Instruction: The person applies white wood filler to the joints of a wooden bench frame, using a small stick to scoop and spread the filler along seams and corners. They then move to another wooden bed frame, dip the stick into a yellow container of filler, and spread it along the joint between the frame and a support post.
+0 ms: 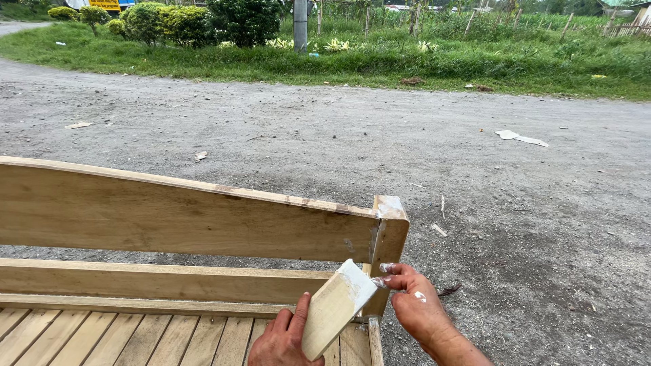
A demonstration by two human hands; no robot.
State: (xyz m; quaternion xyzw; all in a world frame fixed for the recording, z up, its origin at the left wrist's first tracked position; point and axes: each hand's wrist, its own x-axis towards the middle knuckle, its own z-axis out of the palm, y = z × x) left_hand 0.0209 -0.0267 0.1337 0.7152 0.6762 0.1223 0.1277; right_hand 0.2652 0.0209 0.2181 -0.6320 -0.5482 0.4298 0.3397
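Left hand (283,339) grips a short wooden block (337,306) from below, thumb up along its near face, fingers wrapped behind. Right hand (415,303) is partly open, fingers (397,269) white with putty or filler, tips touching the block's upper end and the post beside it. It grips nothing.

Block: pale wood, long axis tilted, running from lower left by the left palm up and right toward the bench corner. Its top end carries a white smear of filler (357,276). That end sits just against the corner post (387,254) of the wooden bench (169,224), at the joint below the top back rail.

Key relation: the filler end points up and right from the left hand, straight at the post; the right hand is nearer to the joint, the left nearer to the block's lower end.

Post top is also whitened with filler. Back rail slopes gently down to the right into the post; a lower rail (156,281) runs beneath it, the slatted seat (135,339) below that, at the bench's right end.

Beyond: gravel road (325,135) with paper scraps (520,137), then grass verge (407,61), shrubs (169,24), a pole (300,24).
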